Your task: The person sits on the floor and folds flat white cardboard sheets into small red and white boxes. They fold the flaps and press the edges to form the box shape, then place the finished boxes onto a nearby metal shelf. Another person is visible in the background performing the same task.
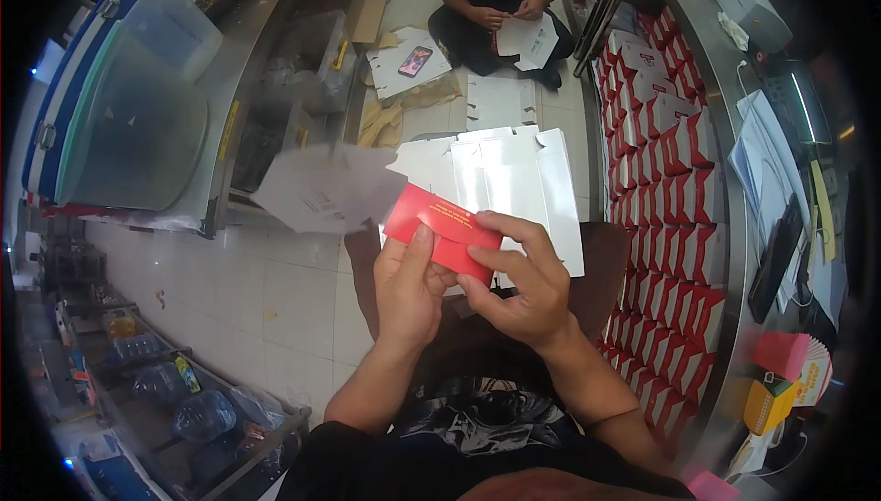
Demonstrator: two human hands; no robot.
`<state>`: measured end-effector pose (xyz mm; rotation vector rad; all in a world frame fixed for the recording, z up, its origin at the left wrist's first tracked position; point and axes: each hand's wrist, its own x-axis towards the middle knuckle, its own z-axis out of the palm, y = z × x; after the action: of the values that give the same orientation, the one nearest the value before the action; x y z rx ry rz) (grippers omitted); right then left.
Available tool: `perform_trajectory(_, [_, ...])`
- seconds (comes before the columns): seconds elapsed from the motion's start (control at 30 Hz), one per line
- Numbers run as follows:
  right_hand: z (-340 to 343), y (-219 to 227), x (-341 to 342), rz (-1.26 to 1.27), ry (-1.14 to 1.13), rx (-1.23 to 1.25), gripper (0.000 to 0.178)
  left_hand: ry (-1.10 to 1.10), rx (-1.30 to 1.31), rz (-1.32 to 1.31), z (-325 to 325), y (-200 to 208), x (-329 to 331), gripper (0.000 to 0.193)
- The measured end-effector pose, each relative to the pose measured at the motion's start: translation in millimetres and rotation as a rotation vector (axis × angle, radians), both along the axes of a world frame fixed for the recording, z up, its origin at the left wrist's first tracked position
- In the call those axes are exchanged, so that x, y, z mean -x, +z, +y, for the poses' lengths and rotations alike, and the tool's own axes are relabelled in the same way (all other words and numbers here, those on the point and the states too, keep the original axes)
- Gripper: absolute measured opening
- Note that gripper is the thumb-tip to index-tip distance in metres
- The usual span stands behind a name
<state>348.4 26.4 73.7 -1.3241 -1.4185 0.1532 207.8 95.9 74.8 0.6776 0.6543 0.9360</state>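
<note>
In front of me I hold a red printed card (427, 226), folded or layered, with a curved edge across its middle. My left hand (411, 290) grips its left end, the thumb lying on top and the fingers underneath. At the right end, my right hand (525, 285) has its fingertips on the card's upper face and edge, thumb near the lower corner. Beneath the card, flat white cardboard sheets (551, 198) rest over my lap. Left of them is a blurred pale carton piece (317, 191), partly overlapped by the red card.
Across from me a person sits on the floor with a white carton piece (537, 42) in hand. A phone (416, 61) lies on cardboard. Stacked red-and-white boxes (656, 217) fill the right side below a metal counter. At left stand a clear bin (138, 125) and a bottle rack (197, 414).
</note>
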Motion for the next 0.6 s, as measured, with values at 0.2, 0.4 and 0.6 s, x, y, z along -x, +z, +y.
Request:
perform_trajectory(0.2, [-0.8,-8.6,-7.5,-0.107,0.057,0.018,0.029,-0.002,0.018,0.049,-5.3,-7.3,0.1,0.032])
perform_trajectory(0.4, [-1.9,-10.5,8.9,-0.011,-0.03,0.064,0.028,0.025,0.015,0.06,-6.0,-8.1,3.0,0.032])
perform_trajectory(0.6, [-12.8,-10.2,2.7,0.061,0.057,0.147,0.027,-0.04,-0.153,0.162,-11.2,-11.6,3.3,0.027])
